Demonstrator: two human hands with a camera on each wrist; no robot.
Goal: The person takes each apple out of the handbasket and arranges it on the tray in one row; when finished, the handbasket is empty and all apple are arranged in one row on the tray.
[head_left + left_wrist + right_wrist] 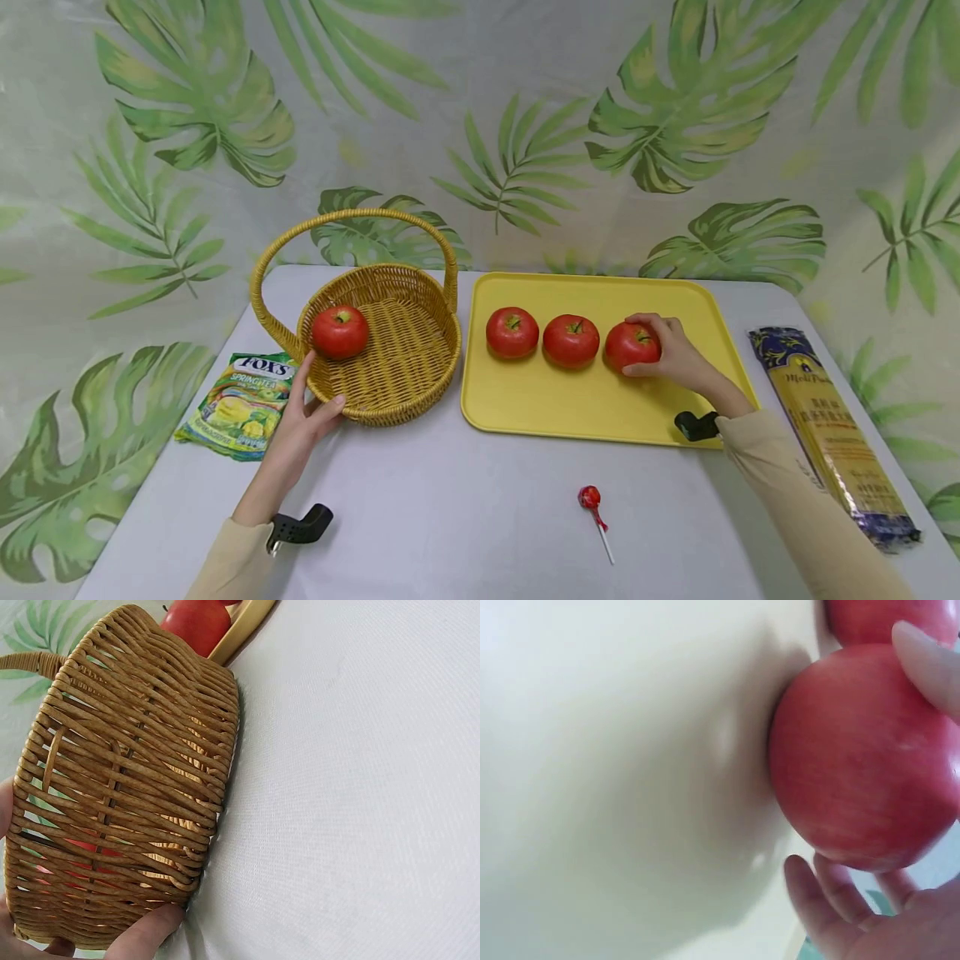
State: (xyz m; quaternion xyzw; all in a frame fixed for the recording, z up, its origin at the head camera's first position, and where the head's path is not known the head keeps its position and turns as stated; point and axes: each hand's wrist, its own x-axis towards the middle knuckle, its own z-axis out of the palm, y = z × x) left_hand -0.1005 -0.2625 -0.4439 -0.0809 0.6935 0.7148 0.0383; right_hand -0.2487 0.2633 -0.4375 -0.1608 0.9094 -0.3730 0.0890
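My left hand (303,425) holds the near left side of a round wicker basket (405,354) with a tall handle. In the left wrist view the thumb lies low on the woven wall (127,787), and a fingertip shows at the rim. One red apple (341,332) sits inside the basket, on its left. My right hand (675,354) has its thumb and fingers around the rightmost apple (630,346) on a yellow tray (555,408). That apple (862,757) still rests on the tray. To its left are a middle apple (571,341) and another apple (512,332).
A green Fox's candy bag (243,404) lies left of the basket, behind my left hand. A red lollipop (590,498) with a white stick lies in front of the tray. At the right edge is a long pasta packet (832,425). A leaf-print cloth (525,125) hangs behind the table.
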